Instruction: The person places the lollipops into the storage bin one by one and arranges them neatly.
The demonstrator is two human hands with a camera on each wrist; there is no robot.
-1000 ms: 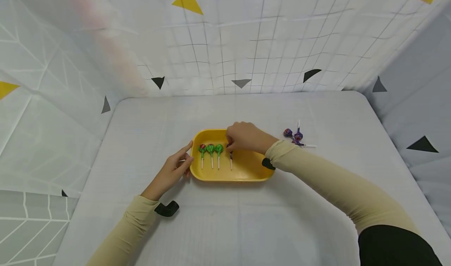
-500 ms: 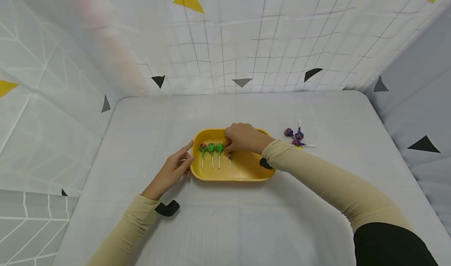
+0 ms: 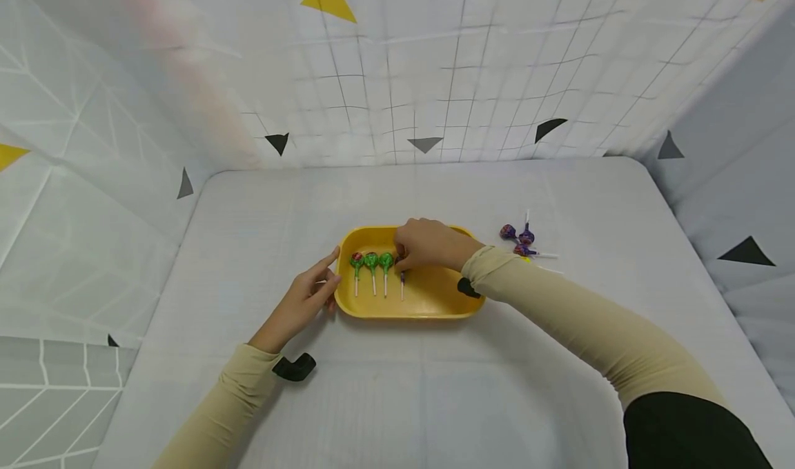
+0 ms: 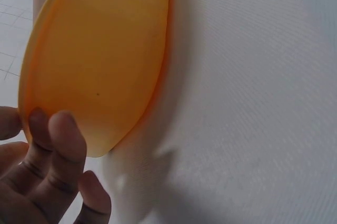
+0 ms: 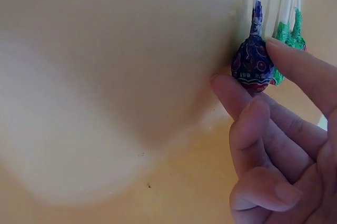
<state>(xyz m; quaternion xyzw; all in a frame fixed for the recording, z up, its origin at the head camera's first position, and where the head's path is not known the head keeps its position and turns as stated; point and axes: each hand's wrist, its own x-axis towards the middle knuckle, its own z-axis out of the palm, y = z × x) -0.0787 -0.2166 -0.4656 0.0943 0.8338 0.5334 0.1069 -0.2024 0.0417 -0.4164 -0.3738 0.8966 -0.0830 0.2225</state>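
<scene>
A yellow tray (image 3: pixel 444 307) lies on the white table. Its left end is held by my left hand (image 3: pixel 301 303), with fingers at the rim and against the outer wall (image 4: pixel 100 76). Over the tray, my right hand (image 3: pixel 431 243) pinches a purple-wrapped lollipop (image 5: pixel 254 65) by its candy head between thumb and fingers. The stick (image 3: pixel 402 291) points toward me, and most of the head is hidden in the head view. Just left of it, green-wrapped lollipops (image 3: pixel 371 261) stand in a row, heads away from me and sticks parallel.
Several purple-wrapped lollipops (image 3: pixel 526 237) lie in a loose cluster on the table, right of and beyond the tray. Something small and yellow shows beside them, partly behind the right sleeve (image 3: pixel 559 310). White patterned sheets (image 3: pixel 428 62) enclose the table's back and sides.
The pinched purple lollipop has shifted slightly left, closer to the green row, along with my right hand. My left hand has stayed at the tray's left end.
</scene>
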